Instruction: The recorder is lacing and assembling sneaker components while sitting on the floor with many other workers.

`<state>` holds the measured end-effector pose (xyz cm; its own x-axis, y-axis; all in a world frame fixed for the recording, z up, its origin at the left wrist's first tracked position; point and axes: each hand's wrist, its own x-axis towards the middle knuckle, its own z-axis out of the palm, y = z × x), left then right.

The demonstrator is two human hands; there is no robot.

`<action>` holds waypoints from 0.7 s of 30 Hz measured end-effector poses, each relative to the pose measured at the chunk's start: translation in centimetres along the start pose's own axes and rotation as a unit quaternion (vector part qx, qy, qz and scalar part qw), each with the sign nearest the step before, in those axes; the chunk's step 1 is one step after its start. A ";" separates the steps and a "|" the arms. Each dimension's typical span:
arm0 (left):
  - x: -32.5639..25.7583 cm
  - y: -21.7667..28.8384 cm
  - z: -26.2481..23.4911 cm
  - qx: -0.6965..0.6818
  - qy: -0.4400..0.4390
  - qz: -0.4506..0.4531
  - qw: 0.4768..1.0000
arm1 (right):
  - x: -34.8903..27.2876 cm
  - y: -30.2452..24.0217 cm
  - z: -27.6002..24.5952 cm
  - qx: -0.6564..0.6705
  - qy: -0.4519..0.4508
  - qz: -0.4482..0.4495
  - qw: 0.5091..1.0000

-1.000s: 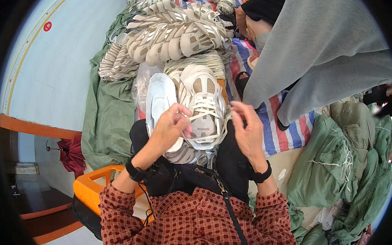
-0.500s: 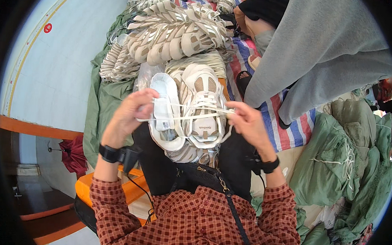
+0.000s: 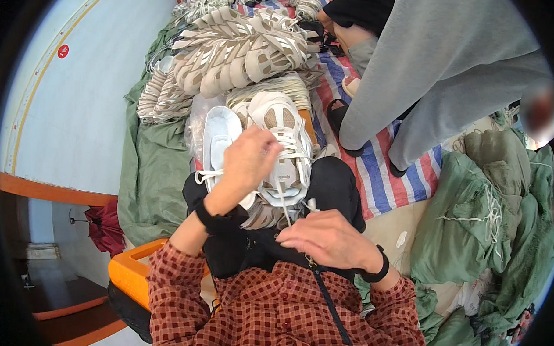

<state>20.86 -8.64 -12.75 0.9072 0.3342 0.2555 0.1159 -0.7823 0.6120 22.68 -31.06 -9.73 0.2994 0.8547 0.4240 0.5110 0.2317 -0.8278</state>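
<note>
A white and beige sneaker upper [image 3: 295,150] with a laced front lies over my lap, toe end away from me. My left hand [image 3: 248,161] is bent over its left side, fingertips pinched together at the lacing; what they hold is hidden. Close to my body, my right hand [image 3: 328,239] is closed on a white shoelace [image 3: 283,200], which runs taut from the upper down to its fingers. Left of the upper is a second, white-lined shoe piece [image 3: 220,125], partly behind my left hand. A loose lace end [image 3: 205,175] rests by its lower edge.
Stacked beige shoe uppers [image 3: 238,53] and bundled laces [image 3: 274,90] lie beyond. A person in grey trousers [image 3: 414,86] stands at right on a striped sheet [image 3: 380,176]. Green sacks [image 3: 458,222] sit at right; an orange stool [image 3: 130,274] is at lower left.
Both hands were holding laces stretched across the upper. The right hand has drawn back toward my body with a lace; the left has moved right, onto the lacing.
</note>
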 end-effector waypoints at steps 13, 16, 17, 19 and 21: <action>2.7 1.4 0.2 -0.186 -0.279 -0.103 0.936 | -0.9 -0.1 1.7 0.054 -0.037 -0.014 0.998; 3.3 3.0 -1.8 -0.444 -0.227 -0.134 0.856 | -1.3 -0.1 1.8 0.044 -0.052 -0.006 0.998; 3.6 3.9 -3.3 -0.512 -0.179 -0.118 0.832 | -1.5 0.0 1.8 0.030 -0.061 -0.006 0.998; 3.8 4.5 -6.8 -0.581 -0.129 -0.065 0.801 | -1.9 -0.2 0.9 0.029 -0.073 -0.005 0.997; 4.5 3.1 -9.9 -0.695 -0.105 0.016 0.712 | -2.9 0.4 -0.1 0.051 -0.040 -0.017 0.998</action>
<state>21.31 -4.34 -2.28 0.9577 0.1289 0.2573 -0.2856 0.5353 0.7949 22.11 -33.52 -11.20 0.2148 0.8792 0.4254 0.4345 0.3040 -0.8478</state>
